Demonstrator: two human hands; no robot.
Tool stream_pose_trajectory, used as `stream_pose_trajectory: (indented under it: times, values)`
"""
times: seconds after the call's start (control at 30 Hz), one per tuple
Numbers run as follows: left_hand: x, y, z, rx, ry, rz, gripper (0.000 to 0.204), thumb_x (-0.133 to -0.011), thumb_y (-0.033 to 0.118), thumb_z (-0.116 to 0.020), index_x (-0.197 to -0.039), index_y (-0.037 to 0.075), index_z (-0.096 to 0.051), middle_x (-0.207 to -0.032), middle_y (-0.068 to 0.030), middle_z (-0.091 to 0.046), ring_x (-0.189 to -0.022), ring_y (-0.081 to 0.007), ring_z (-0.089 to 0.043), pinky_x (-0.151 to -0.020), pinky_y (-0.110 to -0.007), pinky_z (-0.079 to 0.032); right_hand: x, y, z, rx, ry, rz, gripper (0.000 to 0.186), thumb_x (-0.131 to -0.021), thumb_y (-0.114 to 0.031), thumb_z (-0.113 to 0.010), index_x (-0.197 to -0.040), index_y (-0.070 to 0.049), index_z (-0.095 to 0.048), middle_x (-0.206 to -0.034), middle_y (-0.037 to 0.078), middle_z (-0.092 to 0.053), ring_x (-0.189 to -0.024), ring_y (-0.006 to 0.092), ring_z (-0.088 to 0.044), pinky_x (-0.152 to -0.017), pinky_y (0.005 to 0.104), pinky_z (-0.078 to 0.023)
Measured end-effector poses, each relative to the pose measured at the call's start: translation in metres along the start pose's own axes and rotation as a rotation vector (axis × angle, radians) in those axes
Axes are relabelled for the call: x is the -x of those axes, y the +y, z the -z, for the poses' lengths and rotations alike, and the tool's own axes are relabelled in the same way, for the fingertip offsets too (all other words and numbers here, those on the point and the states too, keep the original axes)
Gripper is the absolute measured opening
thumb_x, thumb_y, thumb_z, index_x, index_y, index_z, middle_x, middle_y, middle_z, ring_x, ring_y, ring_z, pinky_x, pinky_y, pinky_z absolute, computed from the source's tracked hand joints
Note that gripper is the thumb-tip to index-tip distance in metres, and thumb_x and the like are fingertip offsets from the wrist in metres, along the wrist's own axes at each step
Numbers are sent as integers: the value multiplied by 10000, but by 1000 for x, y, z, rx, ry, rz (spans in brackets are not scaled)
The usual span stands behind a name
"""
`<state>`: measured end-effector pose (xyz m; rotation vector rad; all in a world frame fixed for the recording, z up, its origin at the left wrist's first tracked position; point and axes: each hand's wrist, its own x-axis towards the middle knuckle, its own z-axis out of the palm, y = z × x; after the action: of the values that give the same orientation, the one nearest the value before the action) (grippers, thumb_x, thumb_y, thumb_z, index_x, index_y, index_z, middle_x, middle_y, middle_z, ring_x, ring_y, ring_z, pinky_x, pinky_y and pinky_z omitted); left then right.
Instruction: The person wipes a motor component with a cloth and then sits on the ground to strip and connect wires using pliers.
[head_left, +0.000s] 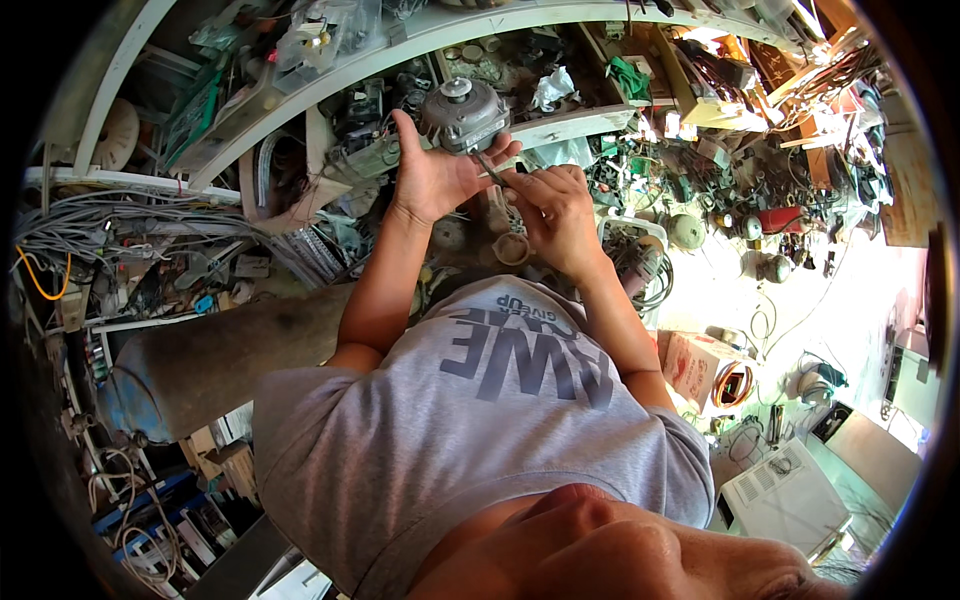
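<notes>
A round grey metal electric motor point(462, 117) with a pale hub on top stands at the far side of the work area, right beyond my hands. My left hand point(440, 180) is open, palm up, thumb stretched out and fingers spread beside the motor's near edge. Whether its fingertips touch the motor, I cannot tell. My right hand point(555, 212) is closed in a pinch round a thin dark rod-like tool point(489, 168). That tool slants up and left across the left fingers toward the motor's lower edge. Its exact kind is too small to make out.
A pale curved shelf edge point(330, 80) runs beyond the motor. Bundled grey cables point(130, 225) lie at left, above a large rusty cylinder point(230, 360). Loose parts crowd the right, with a cardboard box point(695, 368) and a white appliance casing point(785, 490) nearer me.
</notes>
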<state>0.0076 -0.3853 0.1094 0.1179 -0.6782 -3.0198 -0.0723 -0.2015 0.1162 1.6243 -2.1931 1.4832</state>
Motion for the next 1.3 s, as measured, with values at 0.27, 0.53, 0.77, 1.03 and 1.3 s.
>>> stream_pose_trajectory:
  times: [0.27, 0.53, 0.77, 1.03, 1.3]
  values:
    - [-1, 10, 14, -171, 169, -66, 904, -849, 751, -310, -1390, 29, -355, -1335, -201, -471, -1210, -353, -479, -1030, -502, -354, 11, 35, -18, 60, -56, -68, 204, -834, -87, -629, -1034, -69, -662, -876, 88, -652, -831, 270, -590, -837, 369, -404]
    - [3, 3, 18, -552, 150, -217, 687, -885, 476, -582, -1413, 108, -341, -1366, -71, -452, -1237, -223, -455, -1023, -434, -370, -15, 36, -4, -15, 162, -89, 310, -842, -34, -611, -1150, -65, -609, -1013, 96, -664, -958, 291, -605, -857, 372, -450]
    - [5, -3, 18, -636, 60, -214, 839, -766, 409, -753, -1419, 106, -322, -1351, -39, -456, -1260, -195, -419, -1066, -369, -307, -29, 26, 8, -81, 103, -38, 416, -770, -37, -688, -1175, -68, -598, -1110, 107, -633, -1059, 297, -574, -913, 368, -438]
    - [7, 1, 22, -744, 110, -220, 955, -668, 333, -843, -1423, 85, -313, -1361, -65, -447, -1274, -210, -409, -1072, -372, -306, -27, 29, 9, -50, 69, -27, 344, -772, -111, -707, -1107, -78, -636, -1019, 83, -657, -960, 274, -589, -877, 375, -417]
    - [9, 1, 4, -795, 131, -218, 1032, -606, 259, -878, -1449, 133, -296, -1394, -61, -414, -1313, -221, -376, -1094, -373, -280, -21, 31, 6, -12, -54, -348, 275, -811, -289, -701, -975, -68, -688, -807, 66, -675, -775, 262, -596, -827, 367, -399]
